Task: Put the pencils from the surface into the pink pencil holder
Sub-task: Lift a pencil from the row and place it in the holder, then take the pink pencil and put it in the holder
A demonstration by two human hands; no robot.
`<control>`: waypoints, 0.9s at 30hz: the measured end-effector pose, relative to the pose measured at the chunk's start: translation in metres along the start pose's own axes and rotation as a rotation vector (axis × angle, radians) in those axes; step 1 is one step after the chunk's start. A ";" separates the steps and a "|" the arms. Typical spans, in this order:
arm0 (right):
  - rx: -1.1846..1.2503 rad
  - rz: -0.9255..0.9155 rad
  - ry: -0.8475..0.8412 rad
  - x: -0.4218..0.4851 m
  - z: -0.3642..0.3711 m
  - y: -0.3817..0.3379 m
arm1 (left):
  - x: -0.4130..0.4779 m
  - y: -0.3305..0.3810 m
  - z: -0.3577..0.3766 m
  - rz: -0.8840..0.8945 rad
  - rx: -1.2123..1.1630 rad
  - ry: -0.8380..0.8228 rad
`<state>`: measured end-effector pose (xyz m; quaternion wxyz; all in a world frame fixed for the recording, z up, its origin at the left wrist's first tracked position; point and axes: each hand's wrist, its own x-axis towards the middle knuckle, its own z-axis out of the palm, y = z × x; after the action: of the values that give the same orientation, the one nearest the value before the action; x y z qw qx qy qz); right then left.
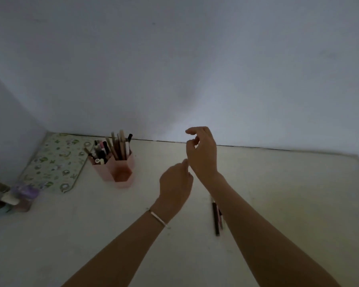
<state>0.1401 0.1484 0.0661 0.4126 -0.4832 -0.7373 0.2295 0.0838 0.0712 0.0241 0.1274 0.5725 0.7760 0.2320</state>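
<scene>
The pink pencil holder [116, 167] stands on the pale surface at the back left, filled with several pencils and pens that stick up out of it. A few dark pencils [216, 218] lie together on the surface, partly hidden by my right forearm. My left hand [175, 186], with a thin bracelet at the wrist, hovers right of the holder with its fingers loosely curled and nothing visible in it. My right hand [202, 151] is raised above and behind it, fingers curled apart, holding nothing.
A green patterned mat [56, 162] lies in the back left corner beside the holder. Small purple and brown items [13, 195] sit at the left edge. A plain wall [174, 69] rises directly behind the surface.
</scene>
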 end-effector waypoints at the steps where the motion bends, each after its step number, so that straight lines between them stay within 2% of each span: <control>1: -0.022 0.021 -0.020 -0.002 -0.012 0.009 | -0.004 0.012 0.016 -0.011 0.009 -0.055; 7: -0.069 0.134 -0.040 -0.017 -0.053 0.050 | -0.026 0.042 0.080 -0.182 0.024 -0.352; 13: -0.120 0.197 -0.066 -0.034 -0.078 0.083 | -0.037 0.047 0.100 -0.220 0.118 -0.392; 19: -0.096 0.295 -0.076 -0.044 -0.081 0.105 | -0.031 0.045 0.099 -0.274 0.045 -0.408; 21: -0.146 0.328 -0.128 -0.043 -0.076 0.112 | -0.022 0.040 0.087 -0.323 -0.024 -0.374; 23: -0.249 0.361 -0.214 -0.041 -0.069 0.121 | -0.010 0.031 0.070 -0.344 -0.077 -0.265; 27: -0.510 0.412 -0.361 -0.039 -0.045 0.136 | 0.004 0.014 0.036 -0.287 -0.134 -0.064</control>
<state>0.2561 0.1690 -0.0248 0.0877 -0.6604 -0.7190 0.1980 0.1112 0.0860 0.0005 0.2221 0.4530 0.8281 0.2444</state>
